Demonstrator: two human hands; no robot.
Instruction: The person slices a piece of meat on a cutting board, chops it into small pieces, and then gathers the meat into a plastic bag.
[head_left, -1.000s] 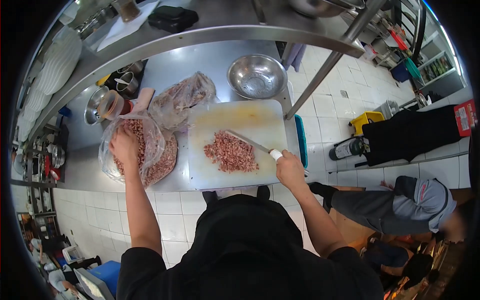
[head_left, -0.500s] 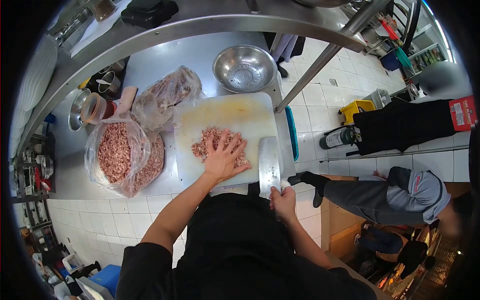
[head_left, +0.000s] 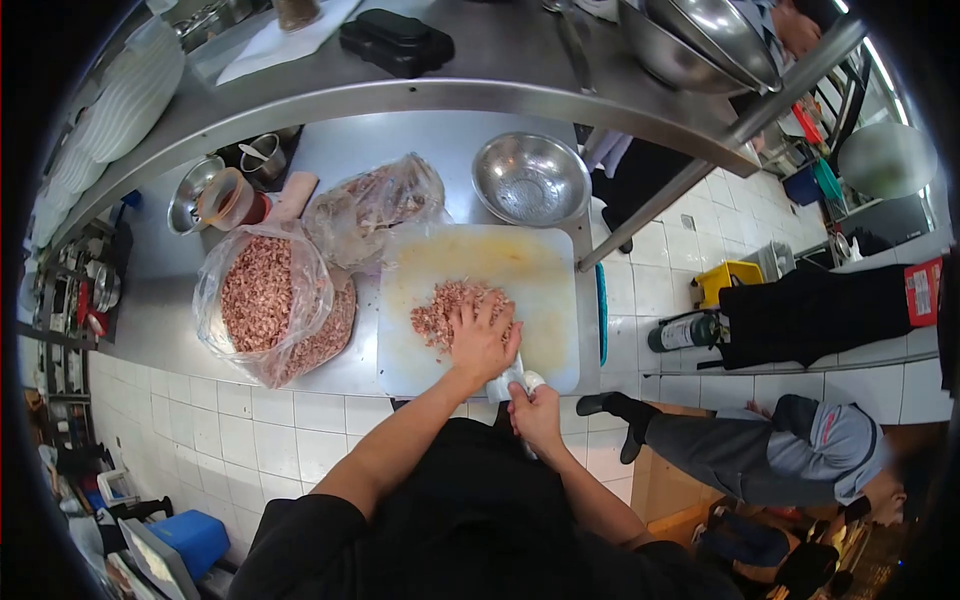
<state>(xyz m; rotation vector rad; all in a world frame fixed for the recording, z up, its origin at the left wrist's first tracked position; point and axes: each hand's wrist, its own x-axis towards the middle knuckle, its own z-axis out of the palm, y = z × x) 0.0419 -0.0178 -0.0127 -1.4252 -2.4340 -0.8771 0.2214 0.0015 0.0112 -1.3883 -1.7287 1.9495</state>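
My left hand [head_left: 483, 338] lies on the right side of a pile of chopped meat [head_left: 437, 315] on a white cutting board [head_left: 540, 285], its fingers stretched out. My right hand [head_left: 537, 418] grips a cleaver at the board's near edge. Most of the cleaver blade [head_left: 507, 384] is hidden beneath my left hand; only the part near the handle shows. Left of the board stands an open plastic bag [head_left: 205, 320] full of chopped meat [head_left: 258, 295]. Behind it, a second plastic bag [head_left: 385, 205] with meat in it lies against the board's corner.
A steel bowl [head_left: 531, 180] stands behind the board. A container of red sauce [head_left: 232, 200] and small metal pots [head_left: 264, 160] are at the left. A steel shelf [head_left: 420, 95] crosses above the table. To the right, a person in grey [head_left: 800, 440] is close by.
The cleaver has moved left, from beside my left hand to under it, and my hands are closer together. My left fingers are less spread. The view has shifted.
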